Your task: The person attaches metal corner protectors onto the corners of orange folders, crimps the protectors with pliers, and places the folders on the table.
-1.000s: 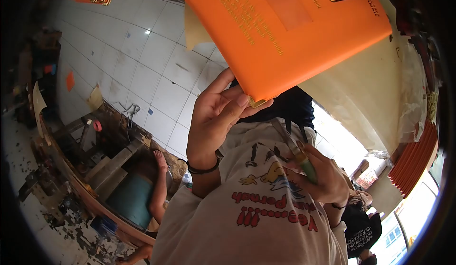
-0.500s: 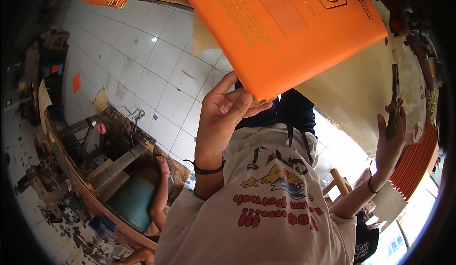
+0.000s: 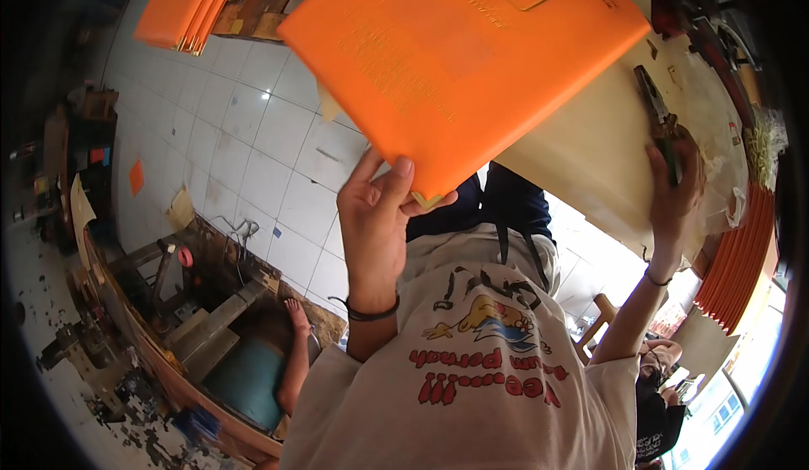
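An orange folder [image 3: 472, 65] with gold lettering, an emblem and a clear window fills the top middle of the view. My left hand [image 3: 379, 217] pinches its lower corner, thumb on the cover, beside a gold metal corner piece [image 3: 427, 198]. Over the pale tabletop on the right, my right hand [image 3: 677, 179] is closed around the green handles of a pair of pliers [image 3: 653, 99]. The pliers' jaws point up and away from me, apart from the folder. Part of the right hand's grip is hidden by its fingers.
More orange folders [image 3: 190, 2] with gold corners lie at the upper left. A stack of orange-red folders [image 3: 742, 259] stands at the right. Clear plastic [image 3: 720, 154] lies near the table's [image 3: 581, 158] far right. Another person's leg [image 3: 295, 352] shows at the lower left.
My right hand has carried the pliers from in front of my shirt out to the right, over the tabletop. The folder in my left hand has shifted slightly left and tilted.
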Action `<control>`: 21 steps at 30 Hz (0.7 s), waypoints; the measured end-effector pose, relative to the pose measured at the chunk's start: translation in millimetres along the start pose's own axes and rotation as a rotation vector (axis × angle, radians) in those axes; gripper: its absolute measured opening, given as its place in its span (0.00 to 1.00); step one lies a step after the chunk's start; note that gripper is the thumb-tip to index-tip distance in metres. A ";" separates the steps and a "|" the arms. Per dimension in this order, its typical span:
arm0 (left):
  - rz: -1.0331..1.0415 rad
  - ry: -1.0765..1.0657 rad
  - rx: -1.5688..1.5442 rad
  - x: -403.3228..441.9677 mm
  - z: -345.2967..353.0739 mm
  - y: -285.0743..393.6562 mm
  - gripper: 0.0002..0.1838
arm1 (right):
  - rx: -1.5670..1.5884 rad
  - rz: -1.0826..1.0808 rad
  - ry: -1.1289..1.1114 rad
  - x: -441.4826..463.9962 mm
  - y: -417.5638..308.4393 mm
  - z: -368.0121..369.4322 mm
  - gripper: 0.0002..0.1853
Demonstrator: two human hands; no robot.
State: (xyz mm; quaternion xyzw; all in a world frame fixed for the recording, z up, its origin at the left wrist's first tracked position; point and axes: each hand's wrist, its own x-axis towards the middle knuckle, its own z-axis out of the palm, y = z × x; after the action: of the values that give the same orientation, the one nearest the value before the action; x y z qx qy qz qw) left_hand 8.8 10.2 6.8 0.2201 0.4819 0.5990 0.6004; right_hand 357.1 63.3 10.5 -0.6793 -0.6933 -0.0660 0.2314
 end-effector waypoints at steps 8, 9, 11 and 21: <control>-0.022 0.002 -0.120 -37.5 49.6 -34.7 0.16 | 0.079 -0.108 0.213 -10.9 -35.6 -12.9 0.16; -0.027 -0.024 -0.114 -36.6 52.1 -38.1 0.16 | 0.315 -0.061 0.016 -21.8 -50.2 -21.2 0.18; -0.025 -0.075 -0.096 -31.9 52.5 -39.6 0.17 | 0.660 -0.093 -0.231 -40.9 -78.5 -18.8 0.23; -0.027 -0.142 -0.069 -30.2 49.3 -45.5 0.17 | 0.804 0.007 -0.175 -63.1 -127.1 -1.0 0.22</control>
State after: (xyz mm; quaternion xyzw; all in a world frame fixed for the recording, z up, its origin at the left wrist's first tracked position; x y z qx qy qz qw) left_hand 78.9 -10.9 -0.4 0.2348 0.4202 0.5900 0.6482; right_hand 231.8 -3.3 13.8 -0.5402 -0.6786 0.2690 0.4188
